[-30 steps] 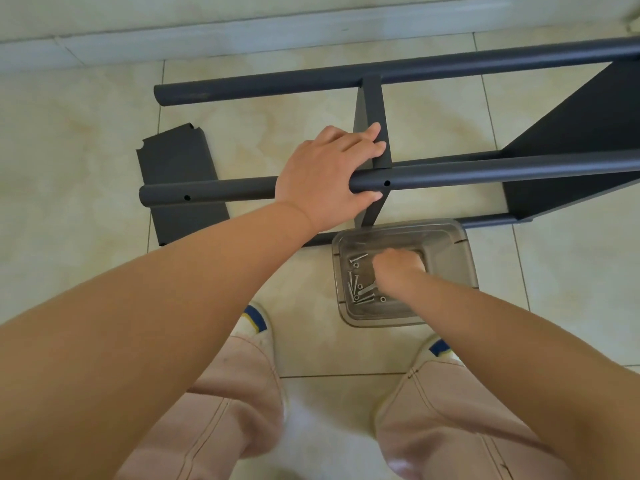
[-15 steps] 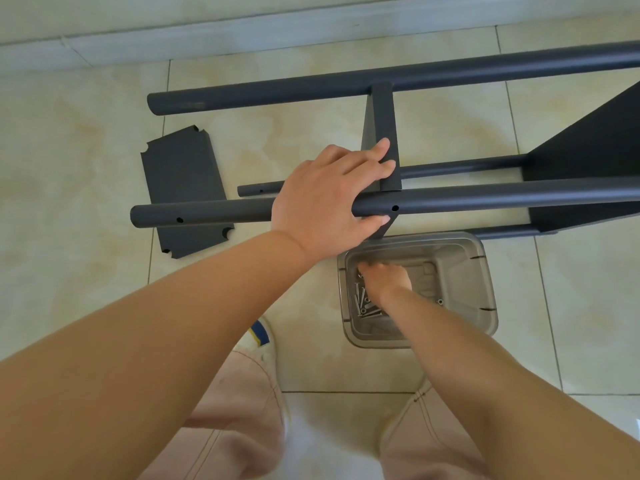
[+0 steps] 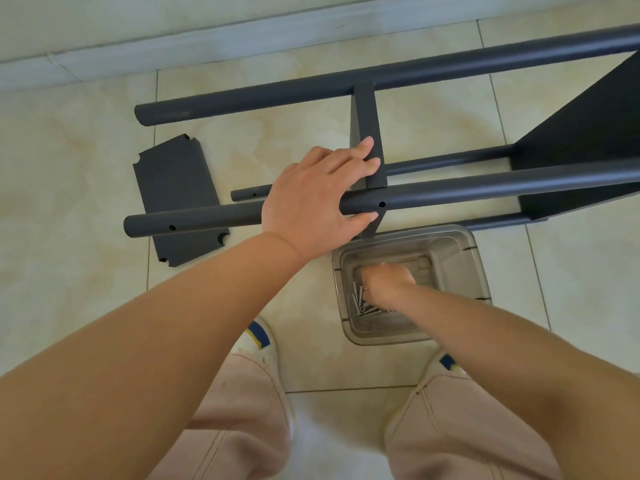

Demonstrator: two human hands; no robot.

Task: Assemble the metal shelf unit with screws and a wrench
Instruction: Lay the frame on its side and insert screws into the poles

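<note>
Shelf frame [image 3: 450,194] on its side on the floor looks rigid, smooth-tubed — my left hand [image 3: 311,199] grips its near post, my right hand [image 3: 388,282] reaches among small, slippery-looking screws [image 3: 358,297] in the tub [image 3: 460,258] — grip unclear.

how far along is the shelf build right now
Partly done: the shelf frame lies on its side with one panel at the right and a second shelf plate already between the poles. In hand: the left hand grips the near pole by an open screw hole, while the right hand reaches among screws in the clear bin. Left: the loose panel on the floor.
</note>
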